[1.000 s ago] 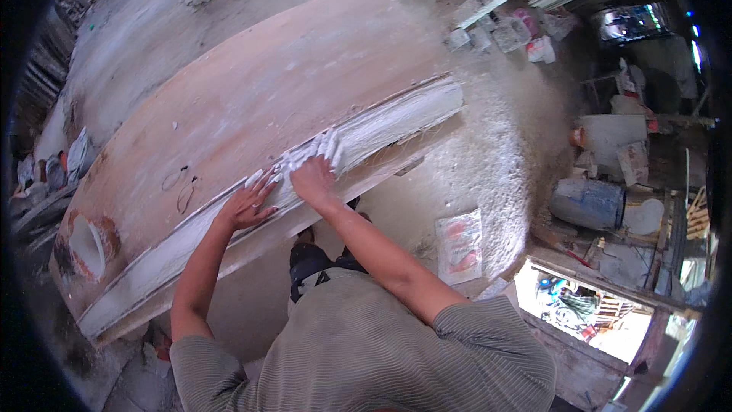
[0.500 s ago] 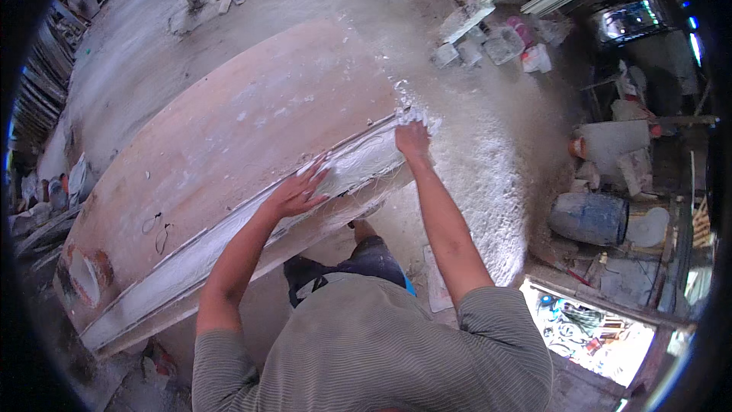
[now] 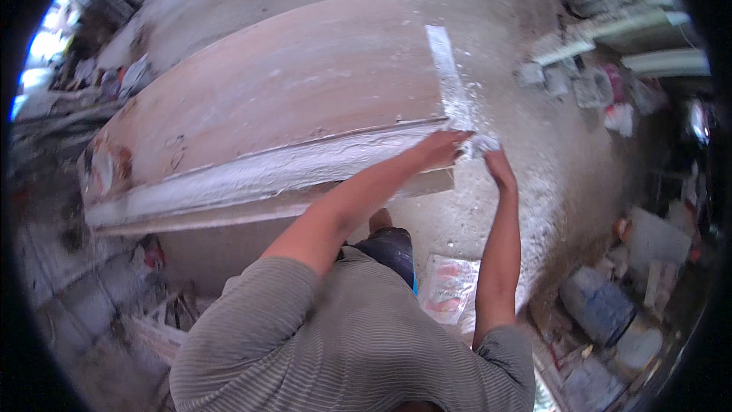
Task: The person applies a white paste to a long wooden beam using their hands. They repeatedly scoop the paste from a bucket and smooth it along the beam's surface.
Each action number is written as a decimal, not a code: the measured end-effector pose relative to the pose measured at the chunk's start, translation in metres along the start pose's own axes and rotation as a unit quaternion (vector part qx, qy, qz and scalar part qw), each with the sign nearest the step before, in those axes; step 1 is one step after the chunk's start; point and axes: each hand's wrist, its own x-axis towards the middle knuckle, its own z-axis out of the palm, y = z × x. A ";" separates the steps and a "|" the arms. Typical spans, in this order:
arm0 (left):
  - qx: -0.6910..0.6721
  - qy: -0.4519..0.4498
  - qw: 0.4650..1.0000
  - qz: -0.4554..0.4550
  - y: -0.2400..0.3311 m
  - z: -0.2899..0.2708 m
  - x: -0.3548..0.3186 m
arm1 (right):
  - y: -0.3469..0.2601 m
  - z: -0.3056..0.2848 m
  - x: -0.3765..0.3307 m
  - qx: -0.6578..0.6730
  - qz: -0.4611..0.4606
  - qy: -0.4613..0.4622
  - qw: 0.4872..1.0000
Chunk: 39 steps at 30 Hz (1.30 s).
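Note:
Both my hands meet just beyond the right end of a long, narrow strip of wet white plaster (image 3: 267, 172). My left hand (image 3: 444, 148) reaches across with its fingers bent and closed at one side of a ragged clump of white plaster (image 3: 480, 143). On the clump's other side, my right hand (image 3: 497, 166) is closed around it, its fingers partly hidden. The strip runs along the near edge of a broad, smooth pinkish-brown table (image 3: 297, 76). A second white strip (image 3: 444, 65) lies along the table's right edge.
A crumpled printed plastic sack (image 3: 450, 288) lies on the floor by my legs. At the right stand a blue drum (image 3: 597, 305) and pale slabs (image 3: 659, 240). White rough residue covers the floor beside the table. Small blocks and a clear tub (image 3: 593, 90) sit farther back.
My left hand has left the plaster strip and moved right to join my right hand. My right hand has come off the strip's end with the clump. The view has turned.

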 end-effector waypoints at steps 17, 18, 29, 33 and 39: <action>-0.036 0.178 0.978 -0.103 -0.012 -0.079 -0.223 | -0.102 0.151 -0.060 -0.420 -0.179 0.192 0.869; -0.060 0.194 0.972 -0.122 -0.012 -0.083 -0.238 | -0.113 0.165 -0.054 -0.385 -0.249 0.199 0.866; -0.094 0.355 0.895 -0.252 -0.037 -0.136 -0.397 | -0.179 0.315 0.104 -0.534 -0.349 -0.105 0.763; -0.141 0.382 0.873 -0.268 -0.057 -0.162 -0.460 | -0.202 0.315 0.092 -0.569 -0.223 -0.165 0.774; -0.121 0.383 0.896 -0.191 -0.094 -0.199 -0.484 | -0.241 0.356 0.031 -0.359 -0.287 -0.100 0.883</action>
